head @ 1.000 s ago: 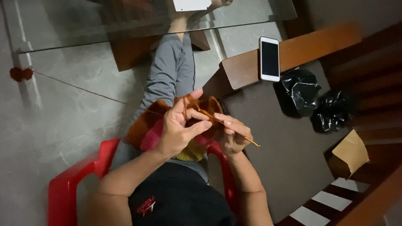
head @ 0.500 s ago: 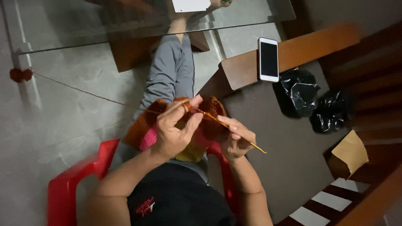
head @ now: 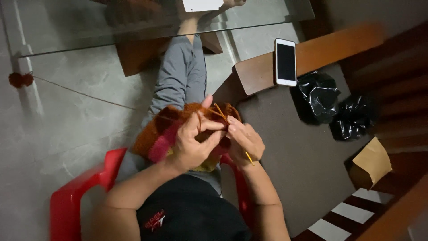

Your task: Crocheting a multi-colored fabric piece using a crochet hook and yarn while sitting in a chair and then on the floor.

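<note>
- left hand is curled over the top of the knitted piece, fingers bent and pinching the orange-brown yarn and fabric; thumb points up toward the glass surface.
- right hand has its grip closed on a thin yellow-orange needle; one end pokes out below the palm, the other runs up into the stitches near the left fingertips.
- knitted piece lies on the lap, over the grey-trousered leg, between both hands; orange-brown on top, pink band lower left, a bit of yellow under the hands.
- a strand of yarn runs off to the left across the floor to a small reddish ball, well apart from the hands.
- person sits on a red plastic chair; a phone lies face up on a wooden bench edge to the right, two black bags and a tan paper piece beyond.
- risk, my read: needle tip is buried among the fingers, so a stitch could slide off if the right grip loosens or the needle pulls back too far.
- risk: the long strand looks taut; a snag on the floor could tug the work and tighten or drop loops.
- risk: left fingers cover the working stitches, so a wrong loop could get picked up; cannot tell which loop is on the tip.
</note>
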